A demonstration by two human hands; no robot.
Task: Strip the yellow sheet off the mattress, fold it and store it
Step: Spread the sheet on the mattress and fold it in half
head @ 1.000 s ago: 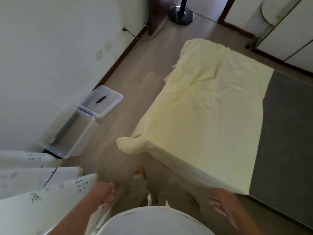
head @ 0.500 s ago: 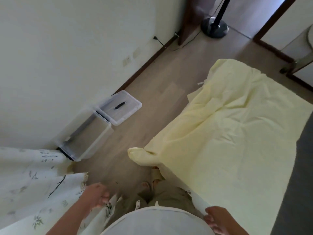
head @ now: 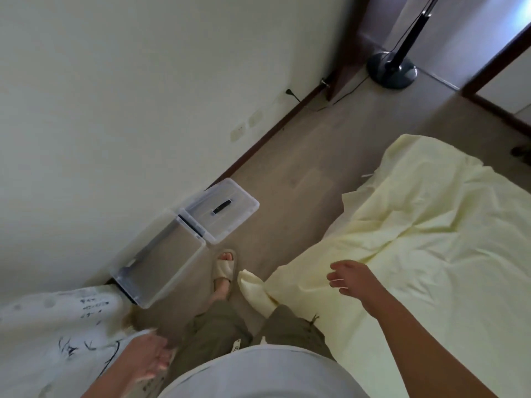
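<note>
With the yellow sheet [head: 416,254] still spread over the mattress at frame right, the right hand [head: 349,278] hovers fingers-apart above its near corner and should pinch that loose corner firmly before peeling back, while the left hand [head: 149,359] hangs relaxed, empty.

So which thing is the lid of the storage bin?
Follow the wall down to the clear bin on the floor. The lid lies flat just beyond it, towards the fan; it alone has a black handle on top.
</note>
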